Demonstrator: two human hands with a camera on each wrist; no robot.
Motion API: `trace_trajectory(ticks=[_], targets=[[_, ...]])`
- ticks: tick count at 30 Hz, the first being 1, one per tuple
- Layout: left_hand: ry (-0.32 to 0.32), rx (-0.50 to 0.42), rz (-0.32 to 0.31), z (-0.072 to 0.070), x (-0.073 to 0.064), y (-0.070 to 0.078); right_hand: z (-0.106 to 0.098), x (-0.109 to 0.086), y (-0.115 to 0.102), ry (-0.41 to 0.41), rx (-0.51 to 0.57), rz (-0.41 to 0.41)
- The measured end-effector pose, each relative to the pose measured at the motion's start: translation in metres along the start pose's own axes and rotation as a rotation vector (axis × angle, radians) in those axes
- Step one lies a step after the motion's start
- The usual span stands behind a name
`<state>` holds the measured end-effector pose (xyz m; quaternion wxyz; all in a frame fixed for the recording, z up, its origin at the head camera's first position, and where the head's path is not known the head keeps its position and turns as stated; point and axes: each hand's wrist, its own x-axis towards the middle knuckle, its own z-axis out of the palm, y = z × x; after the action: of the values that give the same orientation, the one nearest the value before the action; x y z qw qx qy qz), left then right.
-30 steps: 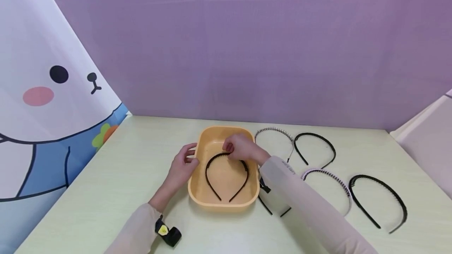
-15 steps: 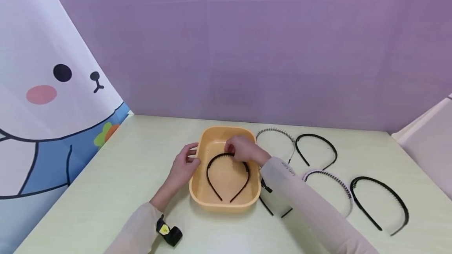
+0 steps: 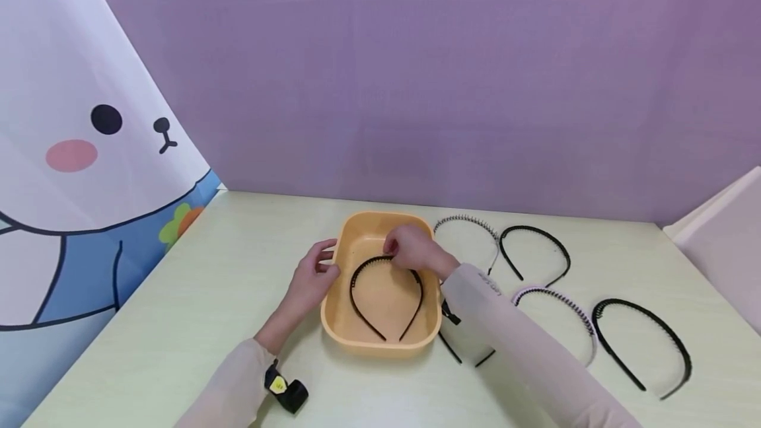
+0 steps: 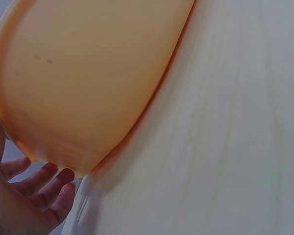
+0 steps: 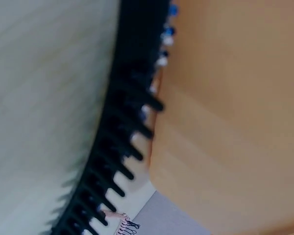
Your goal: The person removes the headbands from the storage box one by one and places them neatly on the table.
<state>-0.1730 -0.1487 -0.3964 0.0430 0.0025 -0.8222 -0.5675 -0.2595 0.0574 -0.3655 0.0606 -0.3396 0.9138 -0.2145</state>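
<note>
A yellow-orange plastic basin [image 3: 380, 349] stands on the table. Inside it is a thin black toothed headband [image 3: 357, 306], arch away from me and ends toward me. My right hand [image 3: 410, 248] reaches into the basin and pinches the top of this arch; the fingertips are partly hidden. At the basin's left side my left hand [image 3: 309, 281] touches the rim with thumb and relaxed fingers. In the left wrist view its fingers [image 4: 46, 188] lie along the basin's outer wall. Under my right wrist lies another black headband [image 3: 450, 347], mostly covered by the sleeve.
Right of the basin lie several headbands: a thin wavy one [image 3: 466, 219], a black one [image 3: 535, 230], a lilac-and-black one [image 3: 555, 294] and a black one [image 3: 660, 326]. The right wrist view shows black comb teeth [image 5: 115, 142] close up. A purple backdrop [image 3: 380, 84] stands behind.
The ends of the headband in the basin have shifted right, and its arch a little too, with my right hand. My left hand stays at the basin's rim.
</note>
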Motion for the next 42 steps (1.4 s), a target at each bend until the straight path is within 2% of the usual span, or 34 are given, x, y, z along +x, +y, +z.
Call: trace_trajectory(ticks=[12,25,33,42], targets=[[0.012,0.008,0.001,0.001,0.001,-0.002,0.002,0.002,0.004,0.136,0.086,-0.007],[0.012,0.017,-0.002,0.000,0.000,0.001,-0.003,-0.001,0.001,0.220,0.331,0.028],[0.011,0.014,0.007,0.000,0.000,0.001,-0.010,-0.002,0.002,0.222,0.406,0.081],[0.009,0.015,0.004,0.000,0.000,0.002,-0.023,-0.009,0.007,0.224,0.499,0.187]])
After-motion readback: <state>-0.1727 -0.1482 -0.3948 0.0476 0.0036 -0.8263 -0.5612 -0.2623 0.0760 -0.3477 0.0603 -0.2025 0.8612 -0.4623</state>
